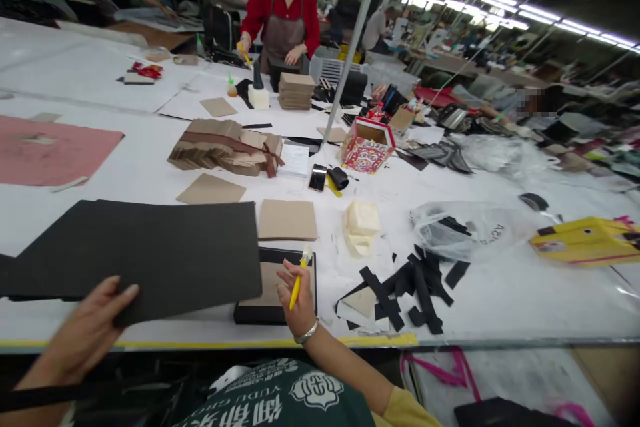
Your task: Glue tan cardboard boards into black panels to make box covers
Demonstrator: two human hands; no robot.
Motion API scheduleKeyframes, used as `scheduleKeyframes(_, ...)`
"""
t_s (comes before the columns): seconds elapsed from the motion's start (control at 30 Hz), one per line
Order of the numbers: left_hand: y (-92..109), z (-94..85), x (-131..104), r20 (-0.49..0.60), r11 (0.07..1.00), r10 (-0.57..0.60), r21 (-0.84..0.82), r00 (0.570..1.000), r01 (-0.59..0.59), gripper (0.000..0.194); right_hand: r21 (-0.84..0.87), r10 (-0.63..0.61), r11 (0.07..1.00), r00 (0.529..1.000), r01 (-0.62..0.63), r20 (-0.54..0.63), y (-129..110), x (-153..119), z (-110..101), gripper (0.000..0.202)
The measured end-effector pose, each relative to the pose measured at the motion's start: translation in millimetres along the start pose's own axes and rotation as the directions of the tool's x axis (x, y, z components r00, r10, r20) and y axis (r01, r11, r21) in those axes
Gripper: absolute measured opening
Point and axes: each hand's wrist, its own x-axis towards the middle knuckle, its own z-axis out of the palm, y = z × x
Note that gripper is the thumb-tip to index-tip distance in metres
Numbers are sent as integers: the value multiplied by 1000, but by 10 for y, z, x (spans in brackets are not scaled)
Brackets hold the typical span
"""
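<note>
My left hand point(93, 323) is closed on the near edge of a large black sheet point(195, 253), thumb on top. The sheet is raised at a tilt and partly covers other black sheets at the far left. In my right hand point(300, 310) is a yellow-handled brush point(296, 290), its pale bristles pointing up and away. That hand is over a beige board with a black border point(265, 283), whose left part the sheet hides. Just behind lies a small stack of beige boards point(287, 219). A cream-coloured tub point(361, 227) stands to the right.
Black strips point(417, 287) lie to the right, near a clear plastic bag point(450, 230) and a yellow box point(585, 240). Farther back are a phone point(317, 177), a red patterned box point(367, 145) and bundled beige boards point(220, 147). A person in red point(285, 13) works across the table.
</note>
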Motion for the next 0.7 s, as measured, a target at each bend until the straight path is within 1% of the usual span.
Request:
scheduleKeyframes(0.03,118,289,11,-32,997,-8,-81,999,5,38,-14,28,999,998,-29,-54,48,-12,-57,32)
scheduleKeyframes(0.07,227,572,28,-50,982,-25,-190,998,15,33,-71,48,996,992,-56,-113,120,-25,-132,32)
scheduleKeyframes(0.1,323,835,51,-44,951,-44,-309,998,28,31,-162,58,983,984,-86,-168,214,-39,-221,32)
scheduleKeyframes(0.13,402,1069,74,-9,908,-57,-416,998,48,31,-269,58,956,976,-115,-211,324,-54,-316,32)
scheduleKeyframes(0.17,463,1268,98,41,871,-61,-485,997,73,32,-375,47,917,970,-136,-238,444,-68,-410,32)
scheduleKeyframes(0.2,502,1428,120,91,855,-64,-509,994,102,33,-465,28,874,968,-145,-249,568,-80,-498,32)
scheduleKeyframes(0.23,522,1552,141,125,866,-73,-484,989,125,32,-535,5,834,970,-137,-241,690,-87,-574,31)
scheduleKeyframes(0.27,521,1642,161,143,902,-80,-412,987,133,32,-587,-17,800,975,-120,-222,803,-88,-634,30)
scheduleKeyframes(0.33,477,1747,204,150,965,-87,-234,985,121,32,-660,-44,748,985,-78,-167,987,-66,-704,30)
scheduleKeyframes(0.37,442,1775,227,152,981,-80,-161,985,105,33,-690,-41,721,990,-66,-137,1054,-43,-715,30)
scheduleKeyframes(0.47,340,1811,306,173,998,-46,-33,984,52,32,-785,27,614,997,-79,-79,1150,54,-693,31)
scheduleKeyframes(0.53,306,1818,358,203,999,-36,19,978,33,32,-845,80,526,995,-98,-65,1136,124,-684,33)
scheduleKeyframes(0.6,306,1812,400,235,997,-44,79,971,26,32,-892,110,445,994,-74,-28,1072,186,-737,33)
scheduleKeyframes(0.67,324,1793,435,257,986,-74,162,964,33,33,-917,105,396,994,-39,3,971,235,-892,33)
scheduleKeyframes(0.7,332,1780,450,260,979,-91,201,961,38,34,-919,84,393,996,-37,-4,913,256,-1012,34)
